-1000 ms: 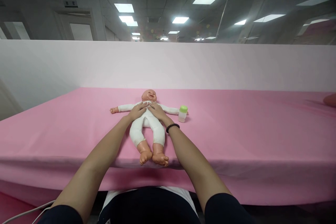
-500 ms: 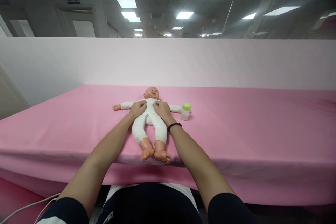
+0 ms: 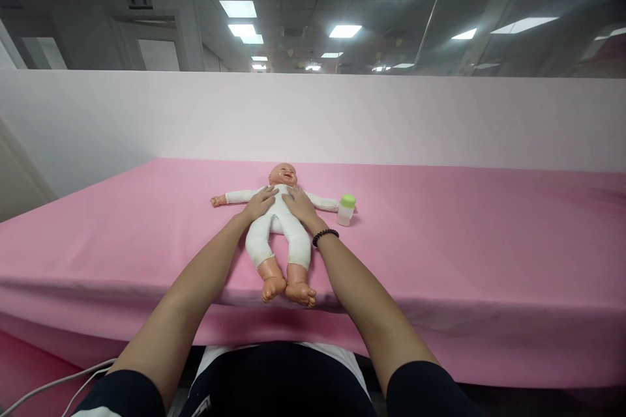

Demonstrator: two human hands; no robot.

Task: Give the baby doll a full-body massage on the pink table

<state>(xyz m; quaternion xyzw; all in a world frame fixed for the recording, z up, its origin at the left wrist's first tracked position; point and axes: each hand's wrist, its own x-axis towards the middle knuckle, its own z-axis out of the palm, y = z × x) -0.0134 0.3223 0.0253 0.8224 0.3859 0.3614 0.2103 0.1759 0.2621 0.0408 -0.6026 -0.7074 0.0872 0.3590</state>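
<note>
A baby doll in a white body suit lies on its back on the pink cloth, head away from me, arms spread, bare feet toward me. My left hand rests on the left side of its chest, fingers stretched out. On the right side of the chest lies my right hand, also flat with fingers extended, a dark beaded bracelet on the wrist. Beside the doll's arm on the right stands a small clear bottle with a green cap, touched by neither hand.
The pink cloth covers a wide table and hangs over its front edge. A white partition rises behind it, with glass above. Pale cables run at the lower left.
The fingers of both my hands, curled on the doll's chest before, are now straightened and lie flat, pointing inward and up. Doll and bottle lie as before.
</note>
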